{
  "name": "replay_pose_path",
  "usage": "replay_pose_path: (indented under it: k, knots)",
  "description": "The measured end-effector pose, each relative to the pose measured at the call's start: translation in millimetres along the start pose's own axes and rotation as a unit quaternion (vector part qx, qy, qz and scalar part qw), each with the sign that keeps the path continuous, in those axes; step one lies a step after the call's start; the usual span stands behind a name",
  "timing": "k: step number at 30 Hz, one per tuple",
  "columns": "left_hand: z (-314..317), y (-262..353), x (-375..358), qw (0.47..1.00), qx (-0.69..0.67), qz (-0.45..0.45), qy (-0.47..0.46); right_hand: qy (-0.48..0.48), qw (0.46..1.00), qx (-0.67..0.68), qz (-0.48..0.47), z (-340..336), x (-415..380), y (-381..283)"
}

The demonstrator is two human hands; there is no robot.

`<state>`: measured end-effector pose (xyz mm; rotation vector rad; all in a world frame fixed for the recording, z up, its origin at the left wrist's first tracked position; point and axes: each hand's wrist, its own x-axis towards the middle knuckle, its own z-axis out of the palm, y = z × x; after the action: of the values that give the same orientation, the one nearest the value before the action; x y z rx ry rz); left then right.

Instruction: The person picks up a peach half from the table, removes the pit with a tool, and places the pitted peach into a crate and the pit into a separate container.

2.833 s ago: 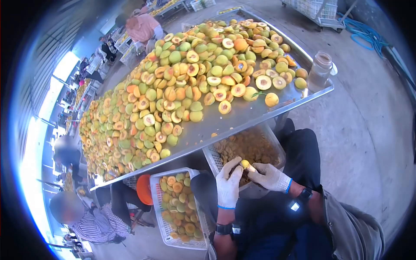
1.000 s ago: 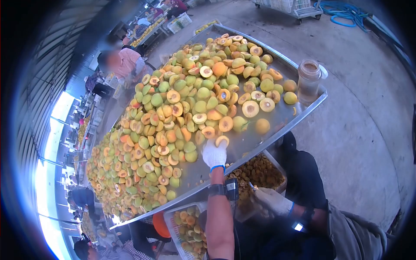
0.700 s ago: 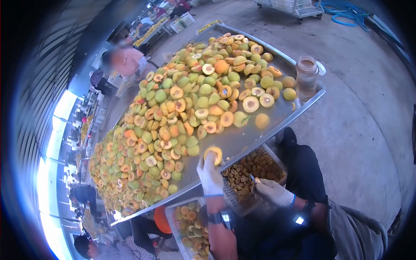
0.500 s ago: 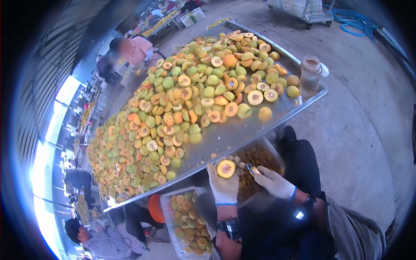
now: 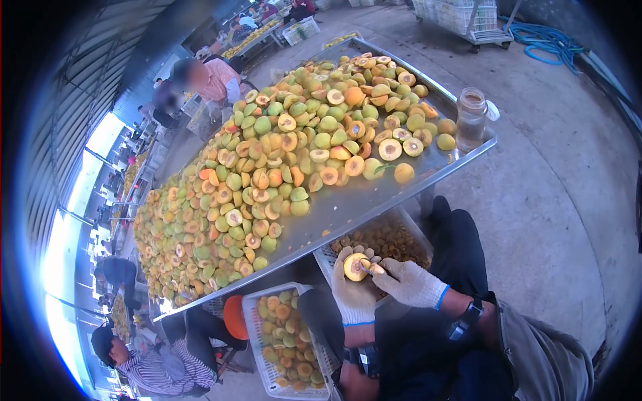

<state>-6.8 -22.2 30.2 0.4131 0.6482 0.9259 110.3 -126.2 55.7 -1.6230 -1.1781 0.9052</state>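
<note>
My left hand (image 5: 353,302), in a white knit glove, is closed around a peach half (image 5: 352,269) with its cut yellow face up. My right hand (image 5: 416,286), gloved too, grips a small pitting tool (image 5: 374,269). The tool's tip meets the middle of the cut face, around the pit; the fingers partly hide its handle. Beneath both hands is a crate (image 5: 422,234) with many brown pits in it. Just beyond them a metal table (image 5: 341,224) bears a large heap of peach halves (image 5: 267,160).
A white crate (image 5: 249,327) of peach halves stands left of my legs, beside an orange-red seat (image 5: 234,318). A clear jar (image 5: 471,117) is at the table's right corner. Co-workers (image 5: 167,364) sit along the left side. A blue hose (image 5: 545,45) lies at upper right.
My right hand has moved left, bringing the tool from beside the peach half onto its cut face. My left hand has shifted slightly right and down. The whole view has shifted a little.
</note>
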Motion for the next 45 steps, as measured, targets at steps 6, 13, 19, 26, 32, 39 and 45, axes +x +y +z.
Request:
replay_pose_path:
  k: [6, 13, 19, 26, 32, 39, 45]
  knots:
    - [8, -3, -2, 0.998, 0.041, -0.008, 0.043, -0.007, 0.998, -0.053, 0.037, 13, 3, 0]
    - [-5, -12, 0, 0.992, 0.089, 0.063, 0.055, 0.005, 0.998, -0.052, 0.03, 19, 3, -8]
    - [9, -6, -2, 0.995, 0.051, 0.04, 0.077, -0.024, 0.994, -0.1, 0.022, 22, 3, -13]
    - [17, 10, -7, 0.988, 0.133, -0.037, 0.067, -0.036, 0.993, -0.084, 0.075, 18, 0, -21]
    - [50, 11, -22, 0.987, 0.135, 0.074, 0.055, -0.039, 0.997, 0.017, 0.07, 16, 2, 3]
    - [7, -11, -21, 0.981, 0.147, 0.12, 0.042, -0.089, 0.995, -0.014, 0.035, 10, -6, -15]
    - [22, 3, -18, 0.978, 0.17, 0.056, 0.105, -0.102, 0.99, -0.081, 0.053, 10, -5, -15]
